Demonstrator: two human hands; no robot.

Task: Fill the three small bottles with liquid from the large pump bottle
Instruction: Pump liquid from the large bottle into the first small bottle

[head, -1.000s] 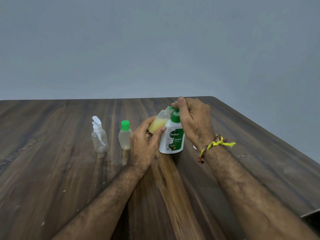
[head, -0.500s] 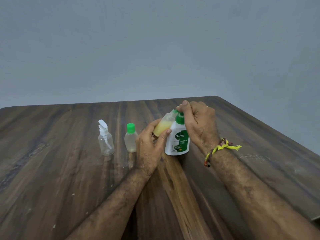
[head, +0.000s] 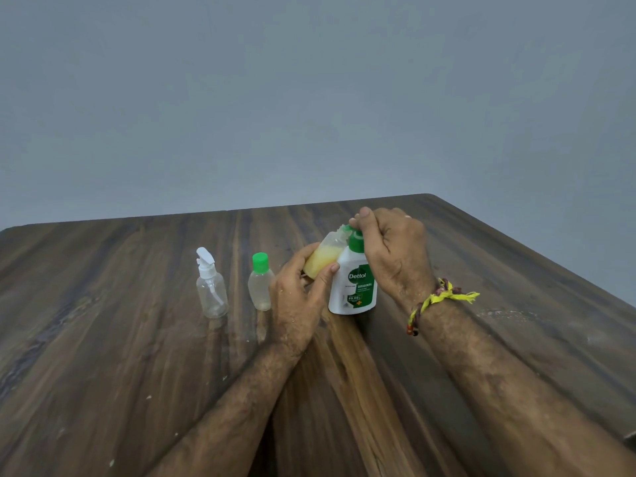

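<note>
On the dark wood-grain desk (head: pixel 103 339) stands the white pump bottle (head: pixel 353 287) with a green label reading "Dettol ORIGINAL", upright, a little right of the picture's middle. The right hand (head: pixel 392 256) sits over its green pump head (head: pixel 356 241), fingers curled down around the top, thumb tip at about 11 o'clock of the head; how hard it presses cannot be told. A yellow and dark thread band (head: pixel 437 299) circles the right wrist, its loose ends pointing toward 3 o'clock. The left hand (head: pixel 297 297) holds 1 small clear bottle (head: pixel 325 258) between thumb and fingers, tilted so its open neck points toward 1 o'clock and meets the pump spout; its lower part holds pale yellow liquid, while the upper part near the neck looks clear. The tilted bottle's side lies against the pump bottle's shoulder. At 9 o'clock of the left hand, just beside its knuckles, stands a 2nd small bottle with a green cap (head: pixel 260 287), upright, its body clear with only a faint tint near the bottom. Farther toward 9 o'clock, apart from it, stands a 3rd small clear bottle with a white spray top (head: pixel 210 290), upright, a thin tube visible inside. A plain grey wall (head: pixel 309 98) rises behind the desk's far edge. Both forearms reach in from 6 o'clock.
</note>
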